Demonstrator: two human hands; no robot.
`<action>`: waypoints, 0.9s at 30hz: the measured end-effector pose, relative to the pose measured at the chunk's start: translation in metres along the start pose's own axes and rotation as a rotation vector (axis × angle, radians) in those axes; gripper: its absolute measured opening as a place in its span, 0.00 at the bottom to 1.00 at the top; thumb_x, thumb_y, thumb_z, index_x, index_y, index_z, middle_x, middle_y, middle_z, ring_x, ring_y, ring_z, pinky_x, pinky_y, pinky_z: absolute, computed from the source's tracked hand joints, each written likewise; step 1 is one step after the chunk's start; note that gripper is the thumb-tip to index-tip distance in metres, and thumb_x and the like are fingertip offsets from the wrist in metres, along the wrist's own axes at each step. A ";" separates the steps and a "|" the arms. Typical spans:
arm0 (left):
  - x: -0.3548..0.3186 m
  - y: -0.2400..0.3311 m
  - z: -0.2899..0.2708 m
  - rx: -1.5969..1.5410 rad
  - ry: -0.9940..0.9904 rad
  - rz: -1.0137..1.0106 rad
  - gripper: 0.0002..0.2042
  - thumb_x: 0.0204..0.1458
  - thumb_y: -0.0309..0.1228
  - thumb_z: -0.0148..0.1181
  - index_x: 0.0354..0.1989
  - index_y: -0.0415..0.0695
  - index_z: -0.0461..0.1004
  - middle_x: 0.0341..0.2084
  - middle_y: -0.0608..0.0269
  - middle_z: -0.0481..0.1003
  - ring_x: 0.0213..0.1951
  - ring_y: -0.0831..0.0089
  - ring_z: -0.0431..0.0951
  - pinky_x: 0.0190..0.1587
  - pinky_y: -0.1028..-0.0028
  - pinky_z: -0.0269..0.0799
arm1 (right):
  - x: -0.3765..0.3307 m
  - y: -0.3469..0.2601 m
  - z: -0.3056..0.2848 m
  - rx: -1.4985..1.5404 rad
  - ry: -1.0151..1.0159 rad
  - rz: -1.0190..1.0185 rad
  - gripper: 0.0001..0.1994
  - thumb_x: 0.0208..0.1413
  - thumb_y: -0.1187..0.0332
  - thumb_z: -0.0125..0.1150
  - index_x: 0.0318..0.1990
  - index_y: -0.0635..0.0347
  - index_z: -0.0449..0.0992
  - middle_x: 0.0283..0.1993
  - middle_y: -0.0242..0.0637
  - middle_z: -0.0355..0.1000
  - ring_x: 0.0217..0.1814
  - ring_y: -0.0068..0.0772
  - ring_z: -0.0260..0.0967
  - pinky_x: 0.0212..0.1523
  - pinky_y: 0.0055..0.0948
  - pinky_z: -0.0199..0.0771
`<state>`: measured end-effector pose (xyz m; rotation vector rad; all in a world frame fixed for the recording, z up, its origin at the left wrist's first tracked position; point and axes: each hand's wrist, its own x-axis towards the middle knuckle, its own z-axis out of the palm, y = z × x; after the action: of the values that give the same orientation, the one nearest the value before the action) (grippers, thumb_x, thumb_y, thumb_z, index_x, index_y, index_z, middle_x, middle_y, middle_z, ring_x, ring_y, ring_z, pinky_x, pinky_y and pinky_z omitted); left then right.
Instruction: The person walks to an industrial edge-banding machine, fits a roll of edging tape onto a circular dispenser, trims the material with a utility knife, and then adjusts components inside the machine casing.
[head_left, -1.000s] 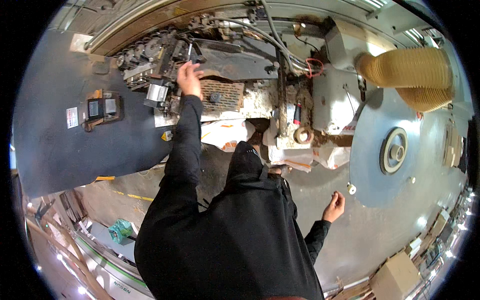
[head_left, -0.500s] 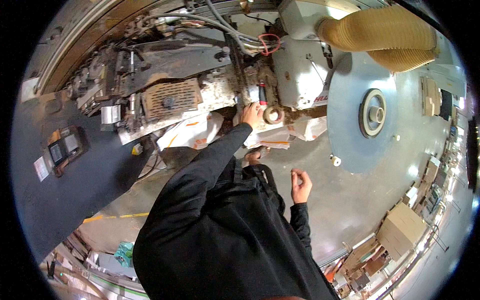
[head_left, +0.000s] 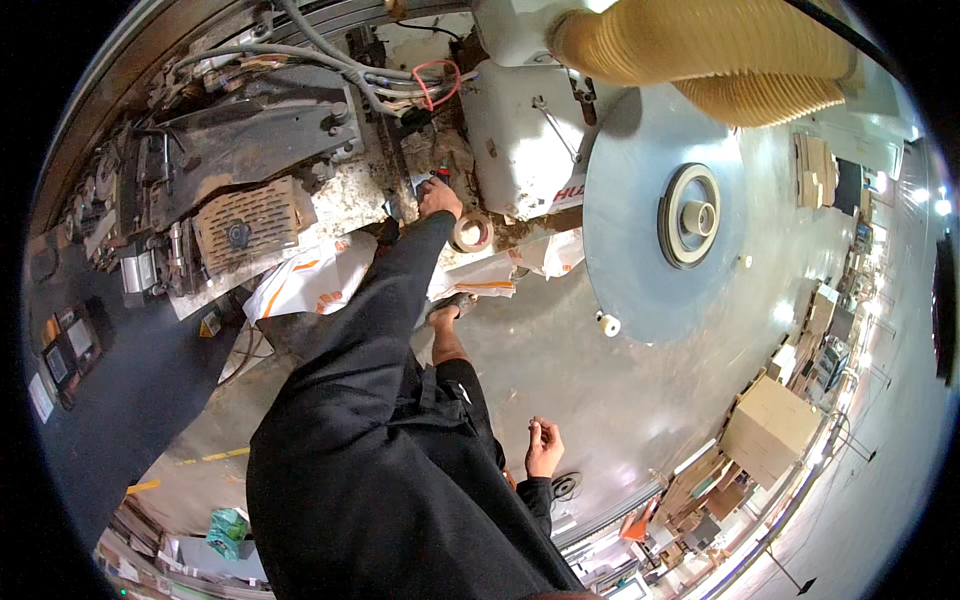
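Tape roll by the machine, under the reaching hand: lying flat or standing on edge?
Flat. The tape roll shows its open core to the camera, just right of the left hand reaching into the machine.

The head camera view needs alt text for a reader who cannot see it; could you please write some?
Seen from above, a person in black reaches their left hand into a dusty machine, beside a roll of tape. Their right hand hangs free, fingers curled, over a grey floor.

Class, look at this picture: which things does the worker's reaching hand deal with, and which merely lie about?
In hand: left hand reaching into the dusty machine; tape roll beside it.
Lying about: cardboard box, blue round table, ribbed extraction hose; right hand hangs apart.
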<state>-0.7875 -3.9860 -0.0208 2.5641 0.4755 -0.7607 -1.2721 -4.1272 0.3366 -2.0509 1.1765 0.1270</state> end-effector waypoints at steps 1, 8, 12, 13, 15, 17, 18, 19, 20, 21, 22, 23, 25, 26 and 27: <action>0.008 -0.011 0.000 -0.101 -0.032 0.002 0.21 0.64 0.31 0.57 0.63 0.36 0.65 0.48 0.47 0.76 0.46 0.53 0.84 0.42 0.56 0.83 | 0.008 -0.009 -0.001 -0.014 -0.025 -0.021 0.09 0.67 0.67 0.65 0.45 0.65 0.82 0.39 0.38 0.82 0.41 0.27 0.79 0.46 0.30 0.79; -0.117 -0.066 -0.104 -1.441 -0.563 0.159 0.08 0.70 0.32 0.46 0.49 0.42 0.68 0.33 0.60 0.77 0.23 0.72 0.76 0.25 0.70 0.73 | 0.042 -0.035 0.024 -0.043 -0.155 -0.125 0.09 0.69 0.67 0.63 0.45 0.66 0.81 0.39 0.37 0.82 0.42 0.26 0.79 0.47 0.29 0.79; -0.185 -0.095 -0.166 -1.485 -0.569 0.207 0.12 0.74 0.41 0.48 0.47 0.45 0.70 0.31 0.64 0.76 0.21 0.78 0.73 0.22 0.76 0.68 | 0.076 -0.035 0.026 -0.026 -0.134 -0.237 0.10 0.68 0.65 0.64 0.44 0.65 0.82 0.39 0.42 0.83 0.41 0.31 0.81 0.45 0.32 0.80; -0.192 -0.107 -0.172 -1.445 -0.549 0.182 0.12 0.74 0.41 0.49 0.48 0.45 0.70 0.31 0.65 0.76 0.20 0.79 0.72 0.22 0.77 0.67 | 0.086 -0.038 0.027 -0.021 -0.143 -0.247 0.10 0.68 0.65 0.64 0.44 0.65 0.82 0.39 0.42 0.83 0.41 0.32 0.81 0.45 0.33 0.80; -0.200 -0.120 -0.186 -1.370 -0.515 0.155 0.13 0.74 0.42 0.50 0.48 0.46 0.72 0.27 0.67 0.74 0.19 0.81 0.70 0.19 0.78 0.64 | 0.106 -0.052 0.027 -0.016 -0.159 -0.275 0.10 0.68 0.66 0.64 0.46 0.65 0.82 0.40 0.43 0.83 0.43 0.32 0.82 0.47 0.33 0.80; -0.200 -0.137 -0.194 -1.405 -0.466 0.157 0.15 0.74 0.45 0.51 0.47 0.45 0.72 0.24 0.68 0.72 0.17 0.82 0.67 0.17 0.79 0.62 | 0.121 -0.074 0.032 -0.032 -0.185 -0.332 0.10 0.68 0.68 0.63 0.48 0.66 0.81 0.41 0.42 0.83 0.43 0.31 0.82 0.50 0.32 0.80; -0.199 -0.144 -0.199 -1.370 -0.405 0.162 0.15 0.74 0.45 0.51 0.46 0.45 0.72 0.23 0.68 0.71 0.16 0.81 0.66 0.17 0.79 0.61 | 0.125 -0.086 0.033 -0.037 -0.204 -0.364 0.09 0.68 0.69 0.63 0.48 0.66 0.81 0.41 0.42 0.83 0.44 0.30 0.81 0.50 0.31 0.79; -0.199 -0.150 -0.203 -1.382 -0.400 0.148 0.15 0.74 0.45 0.51 0.46 0.44 0.71 0.23 0.67 0.72 0.15 0.82 0.66 0.17 0.79 0.62 | 0.123 -0.094 0.027 -0.025 -0.193 -0.347 0.09 0.68 0.69 0.63 0.48 0.66 0.81 0.41 0.42 0.83 0.44 0.30 0.81 0.51 0.31 0.79; -0.201 -0.155 -0.210 -1.409 -0.362 0.132 0.15 0.74 0.44 0.51 0.46 0.44 0.71 0.23 0.66 0.72 0.15 0.81 0.66 0.18 0.78 0.62 | 0.121 -0.103 0.028 -0.012 -0.213 -0.345 0.09 0.68 0.69 0.63 0.48 0.66 0.81 0.41 0.41 0.82 0.44 0.29 0.81 0.51 0.31 0.79; -0.204 -0.161 -0.222 -1.422 -0.305 0.111 0.14 0.74 0.44 0.51 0.45 0.44 0.70 0.23 0.66 0.72 0.15 0.81 0.66 0.18 0.77 0.62 | 0.116 -0.106 0.036 0.015 -0.250 -0.342 0.09 0.68 0.70 0.63 0.48 0.66 0.81 0.41 0.41 0.82 0.44 0.29 0.80 0.51 0.30 0.79; -0.205 -0.169 -0.234 -1.431 -0.239 0.089 0.14 0.74 0.43 0.51 0.45 0.44 0.70 0.23 0.66 0.73 0.15 0.80 0.66 0.18 0.77 0.63 | 0.116 -0.092 0.041 0.068 -0.264 -0.342 0.10 0.68 0.68 0.63 0.49 0.66 0.81 0.42 0.40 0.82 0.44 0.27 0.80 0.50 0.30 0.79; -0.205 -0.180 -0.247 -1.429 -0.154 0.172 0.11 0.74 0.39 0.51 0.45 0.43 0.67 0.24 0.64 0.74 0.16 0.79 0.67 0.19 0.75 0.65 | 0.114 -0.083 0.044 -0.010 -0.269 -0.340 0.11 0.69 0.66 0.63 0.49 0.66 0.81 0.42 0.40 0.82 0.44 0.27 0.80 0.50 0.30 0.79; -0.198 -0.202 -0.283 -1.373 0.114 0.239 0.10 0.73 0.36 0.51 0.46 0.42 0.65 0.26 0.63 0.76 0.18 0.79 0.69 0.21 0.74 0.68 | 0.108 -0.069 0.058 0.020 -0.299 -0.308 0.12 0.69 0.64 0.64 0.48 0.66 0.81 0.41 0.40 0.82 0.43 0.28 0.80 0.48 0.30 0.79; -0.201 -0.203 -0.319 -1.308 0.257 0.256 0.10 0.72 0.36 0.51 0.46 0.42 0.64 0.26 0.63 0.76 0.19 0.79 0.70 0.22 0.73 0.69 | 0.105 -0.070 0.062 0.009 -0.315 -0.306 0.13 0.69 0.64 0.64 0.48 0.66 0.81 0.41 0.40 0.82 0.43 0.29 0.80 0.48 0.31 0.79; -0.203 -0.209 -0.357 -1.225 0.347 0.248 0.10 0.72 0.36 0.52 0.48 0.41 0.66 0.28 0.62 0.79 0.21 0.79 0.73 0.23 0.73 0.71 | 0.105 -0.068 0.065 -0.014 -0.339 -0.328 0.12 0.69 0.64 0.64 0.48 0.66 0.81 0.41 0.39 0.82 0.43 0.28 0.80 0.48 0.30 0.78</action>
<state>-0.8838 -3.6763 0.3067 1.5130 0.4901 0.1179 -1.1419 -4.1385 0.2842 -2.1027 0.6273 0.3088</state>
